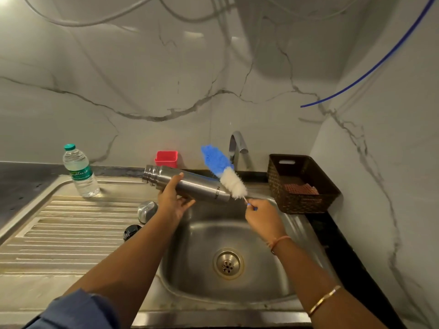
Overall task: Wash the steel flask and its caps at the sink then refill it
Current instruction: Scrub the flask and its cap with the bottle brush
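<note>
My left hand [173, 198] grips the steel flask [202, 186] round its middle and holds it tilted above the sink [294, 224], its open mouth up and to the left. My right hand [262, 216] pinches the thin handle of a bottle brush [223, 173] with blue and white bristles, which lies across the flask's base end, outside the flask. A steel cap [147, 210] and a black inner cap [131, 232] lie on the drainboard [71, 229] at the basin's left rim.
A plastic water bottle [79, 172] stands at the back of the drainboard. A red tub [166, 158] sits behind the flask, next to the tap [237, 148]. A brown woven basket [301, 184] holding a scrub pad is right of the sink. Marble walls close off the back and the right.
</note>
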Tool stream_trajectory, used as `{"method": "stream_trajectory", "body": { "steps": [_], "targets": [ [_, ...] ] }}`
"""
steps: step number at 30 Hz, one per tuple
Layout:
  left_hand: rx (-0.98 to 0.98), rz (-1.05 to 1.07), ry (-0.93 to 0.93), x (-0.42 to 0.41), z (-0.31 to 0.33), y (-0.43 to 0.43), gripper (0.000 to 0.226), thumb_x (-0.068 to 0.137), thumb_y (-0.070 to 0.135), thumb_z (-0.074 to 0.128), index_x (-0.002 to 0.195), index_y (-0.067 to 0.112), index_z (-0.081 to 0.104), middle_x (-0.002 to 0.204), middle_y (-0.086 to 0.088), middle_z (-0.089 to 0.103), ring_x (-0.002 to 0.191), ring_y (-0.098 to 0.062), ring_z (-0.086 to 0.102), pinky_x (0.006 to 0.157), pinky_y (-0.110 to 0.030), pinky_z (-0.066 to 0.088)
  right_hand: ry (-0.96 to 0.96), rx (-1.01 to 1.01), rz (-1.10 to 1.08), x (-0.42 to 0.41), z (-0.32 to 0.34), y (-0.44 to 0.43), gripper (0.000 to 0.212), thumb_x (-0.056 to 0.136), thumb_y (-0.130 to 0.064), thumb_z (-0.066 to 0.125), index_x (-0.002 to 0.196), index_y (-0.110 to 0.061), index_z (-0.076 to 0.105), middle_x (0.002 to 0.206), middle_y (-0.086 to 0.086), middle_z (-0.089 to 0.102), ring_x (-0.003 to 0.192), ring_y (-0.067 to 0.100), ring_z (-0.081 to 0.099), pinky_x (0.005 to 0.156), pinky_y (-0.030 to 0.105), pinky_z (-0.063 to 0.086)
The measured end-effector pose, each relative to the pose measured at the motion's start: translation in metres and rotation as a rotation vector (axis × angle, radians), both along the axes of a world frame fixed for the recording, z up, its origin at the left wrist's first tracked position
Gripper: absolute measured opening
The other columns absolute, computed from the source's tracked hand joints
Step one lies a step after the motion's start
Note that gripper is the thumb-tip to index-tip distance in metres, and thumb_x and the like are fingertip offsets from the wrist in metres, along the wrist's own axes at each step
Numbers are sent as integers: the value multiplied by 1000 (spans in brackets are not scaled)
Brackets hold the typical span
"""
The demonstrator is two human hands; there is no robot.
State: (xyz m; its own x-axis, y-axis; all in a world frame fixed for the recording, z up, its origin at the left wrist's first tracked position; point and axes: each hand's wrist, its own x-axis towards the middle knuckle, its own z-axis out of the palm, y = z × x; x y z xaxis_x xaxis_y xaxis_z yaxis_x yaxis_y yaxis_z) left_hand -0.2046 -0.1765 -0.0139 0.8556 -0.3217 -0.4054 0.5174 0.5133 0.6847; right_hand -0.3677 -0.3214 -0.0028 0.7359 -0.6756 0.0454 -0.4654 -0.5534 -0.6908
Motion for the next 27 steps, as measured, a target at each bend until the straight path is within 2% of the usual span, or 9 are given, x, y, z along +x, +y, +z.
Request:
{"method": "stream_trajectory", "body": {
  "steps": [3,6,9,10,13,17,21,24,27],
  "targets": [
    [40,39,-14,3,-1,7,66,79,23,74,134,17,39,126,-13,57,106,-33,59,83,-47,52,-70,113,57,-7,0,3,22,91,-15,48,97,-8,68,74,7,61,66,20,54,57,26,39],
    [69,-4,-28,-2,-2,7,61,80,29,72,131,15,42,120,-13,60,101,-29,61,81,-43,53,-178,258,77,0,4,10,18,85,-30,63,92,-14,67,80,1,63,77,16,57,64,25,43],
    [58,-68,1,-15,3,1,46,85,34,66,119,13,42,108,-12,60,104,-29,59,93,-44,49,-194,372,104,5,10,18,51,73,-41,75,115,-23,54,103,-7,55,95,12,55,78,24,45],
    [44,-81,10,-18,3,-2,46,85,35,66,118,13,41,104,-12,60,102,-30,60,92,-44,49,-210,401,107,5,11,20,58,71,-42,77,120,-23,51,107,-7,54,97,11,55,80,24,45],
    [28,-114,41,-25,2,-6,58,83,41,66,128,12,42,108,-12,61,95,-27,63,73,-38,52,-303,444,107,4,13,23,53,68,-40,80,111,-22,55,101,-7,60,91,10,58,77,22,49],
    [-16,-210,162,-38,-4,-17,73,83,46,65,137,3,42,130,-18,56,109,-31,61,89,-39,50,-314,283,75,8,9,24,57,65,-52,76,110,-24,54,104,-4,61,93,13,59,81,30,52],
    [-54,-501,211,-60,-2,-20,74,74,49,71,125,-1,52,112,-26,65,90,-36,70,74,-44,59,-195,25,43,12,15,25,75,56,-74,63,113,-27,50,110,-1,60,96,16,60,79,36,53],
    [-165,-515,280,-68,0,-23,70,70,42,73,122,-1,54,106,-24,68,86,-34,71,78,-45,57,-157,2,70,15,17,26,82,65,-69,65,132,-26,43,124,2,55,108,18,56,85,32,49],
    [-180,-454,348,-62,-1,-28,74,68,40,75,124,-3,51,108,-26,67,88,-35,70,76,-47,57,-167,-103,107,8,18,28,65,85,-57,54,140,-29,35,128,4,48,109,19,54,87,30,47]
  ]
}}
